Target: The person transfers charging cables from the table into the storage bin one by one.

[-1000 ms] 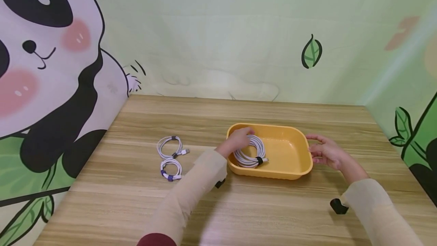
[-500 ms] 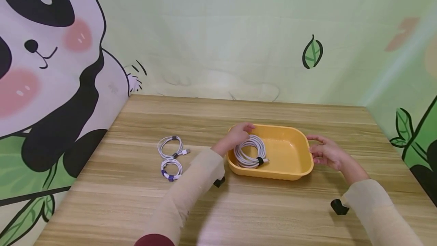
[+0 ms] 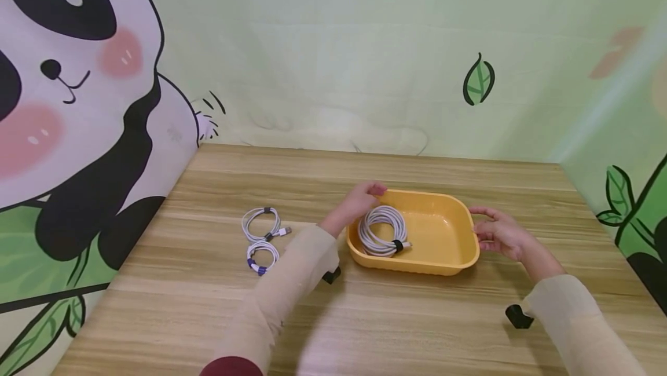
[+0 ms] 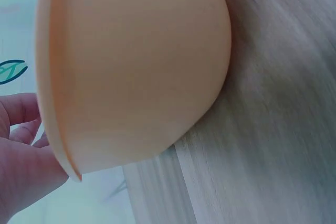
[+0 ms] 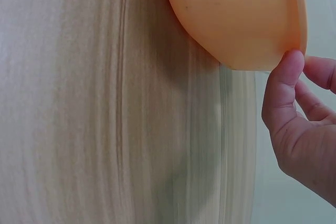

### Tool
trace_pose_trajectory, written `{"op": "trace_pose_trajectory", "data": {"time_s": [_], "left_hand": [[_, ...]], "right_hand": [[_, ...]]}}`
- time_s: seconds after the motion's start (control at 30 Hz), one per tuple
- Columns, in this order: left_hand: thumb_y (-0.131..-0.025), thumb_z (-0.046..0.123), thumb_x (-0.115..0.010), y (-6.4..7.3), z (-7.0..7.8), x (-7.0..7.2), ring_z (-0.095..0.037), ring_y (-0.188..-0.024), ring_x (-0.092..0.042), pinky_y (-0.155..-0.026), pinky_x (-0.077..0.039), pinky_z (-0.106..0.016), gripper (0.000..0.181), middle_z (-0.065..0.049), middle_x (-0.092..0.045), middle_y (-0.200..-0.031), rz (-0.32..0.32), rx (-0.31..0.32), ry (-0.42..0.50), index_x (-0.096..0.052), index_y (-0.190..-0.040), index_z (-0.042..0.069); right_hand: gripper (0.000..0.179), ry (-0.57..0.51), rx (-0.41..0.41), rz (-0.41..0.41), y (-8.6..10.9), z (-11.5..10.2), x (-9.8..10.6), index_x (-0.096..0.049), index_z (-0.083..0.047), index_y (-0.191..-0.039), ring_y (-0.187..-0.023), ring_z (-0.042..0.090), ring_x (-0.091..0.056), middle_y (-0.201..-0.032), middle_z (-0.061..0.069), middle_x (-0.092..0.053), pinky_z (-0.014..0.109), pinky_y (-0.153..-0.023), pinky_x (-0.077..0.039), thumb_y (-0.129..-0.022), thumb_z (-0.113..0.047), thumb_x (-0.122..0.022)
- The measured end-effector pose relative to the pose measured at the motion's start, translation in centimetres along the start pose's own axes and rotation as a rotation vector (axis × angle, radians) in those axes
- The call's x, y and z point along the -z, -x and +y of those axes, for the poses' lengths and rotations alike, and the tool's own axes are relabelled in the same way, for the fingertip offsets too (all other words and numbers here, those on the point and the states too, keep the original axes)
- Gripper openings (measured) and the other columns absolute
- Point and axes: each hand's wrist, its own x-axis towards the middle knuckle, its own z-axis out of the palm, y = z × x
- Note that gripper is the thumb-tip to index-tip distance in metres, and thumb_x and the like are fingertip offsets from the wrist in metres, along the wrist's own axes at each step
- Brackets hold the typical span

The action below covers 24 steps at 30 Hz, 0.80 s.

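A yellow plastic tray stands on the wooden table. Inside it, at the left end, lies a thick coiled white cable bound with a black strap. My left hand is over the tray's back left rim, with fingers loosely bent and no cable in them. In the left wrist view the fingers show beside the tray's rim. At the tray's right end, my right hand touches the rim with its fingertips, fingers relaxed. The right wrist view has the thumb right at the rim.
Left of the tray lie two thinner coiled white cables, the upper cable with a USB plug, the lower cable with blue straps. The left sleeve partly overlaps the lower one. A patterned wall backdrop rises behind the table.
My left hand has let go of the coiled cable and moved up and slightly left, off it to the rim. The cable stays in the tray. My right hand has stayed at the right rim.
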Motion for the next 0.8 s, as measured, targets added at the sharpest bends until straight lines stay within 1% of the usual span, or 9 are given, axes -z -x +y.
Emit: {"op": "trace_pose_trajectory", "data": {"time_s": [0.1,0.2,0.3,0.57,0.7,0.8], "left_hand": [[-0.081,-0.011,-0.042,0.2,0.1,0.3,-0.032,-0.115,-0.045,-0.097,-0.038,-0.038,0.037,-0.023,-0.050,-0.121,-0.010,-0.020,0.024,-0.047,-0.118,-0.006],[-0.082,-0.011,-0.042,0.3,0.1,0.5,-0.033,-0.115,-0.044,-0.097,-0.038,-0.039,0.037,-0.024,-0.049,-0.121,-0.016,-0.021,0.052,-0.047,-0.118,-0.007],[-0.082,-0.012,-0.043,0.3,0.1,0.5,-0.034,-0.114,-0.045,-0.096,-0.039,-0.040,0.037,-0.025,-0.049,-0.120,-0.019,-0.007,0.085,-0.046,-0.118,-0.008],[-0.080,-0.011,-0.046,0.3,0.1,0.9,-0.034,-0.111,-0.047,-0.092,-0.042,-0.040,0.036,-0.024,-0.051,-0.117,-0.015,0.026,0.124,-0.048,-0.116,-0.007],[-0.080,-0.010,-0.046,0.3,0.1,1.1,-0.033,-0.108,-0.049,-0.082,-0.046,-0.035,0.037,-0.023,-0.052,-0.116,-0.013,0.049,0.139,-0.049,-0.117,-0.005],[-0.081,-0.007,-0.046,0.5,0.2,1.3,-0.032,-0.106,-0.051,-0.072,-0.046,-0.028,0.036,-0.021,-0.053,-0.116,-0.013,0.068,0.131,-0.050,-0.117,-0.001]], "right_hand": [[0.060,-0.007,0.001,-0.004,0.0,0.0,0.0,-0.013,-0.006,-0.137,-0.062,0.007,-0.054,-0.073,-0.002,-0.057,0.021,-0.059,-0.052,-0.087,-0.004,-0.046],[0.058,-0.012,0.002,-0.005,0.0,0.0,0.0,-0.014,-0.007,-0.136,-0.062,0.007,-0.055,-0.072,-0.002,-0.057,0.021,-0.059,-0.052,-0.087,-0.003,-0.046],[0.057,-0.016,0.002,-0.003,0.0,0.0,0.0,-0.016,-0.008,-0.135,-0.062,0.007,-0.055,-0.072,-0.002,-0.057,0.021,-0.059,-0.052,-0.087,-0.003,-0.046],[0.058,-0.007,-0.001,0.001,0.1,-0.1,0.0,-0.015,-0.008,-0.135,-0.063,0.008,-0.055,-0.074,-0.002,-0.057,0.022,-0.060,-0.052,-0.086,-0.004,-0.046],[0.059,-0.003,-0.002,0.003,0.0,0.0,0.0,-0.014,-0.007,-0.136,-0.065,0.008,-0.056,-0.075,-0.003,-0.057,0.022,-0.060,-0.052,-0.086,-0.004,-0.046],[0.060,-0.001,-0.002,0.006,0.0,0.0,0.0,-0.014,-0.007,-0.136,-0.065,0.008,-0.056,-0.075,-0.002,-0.057,0.022,-0.060,-0.052,-0.086,-0.004,-0.047]]}}
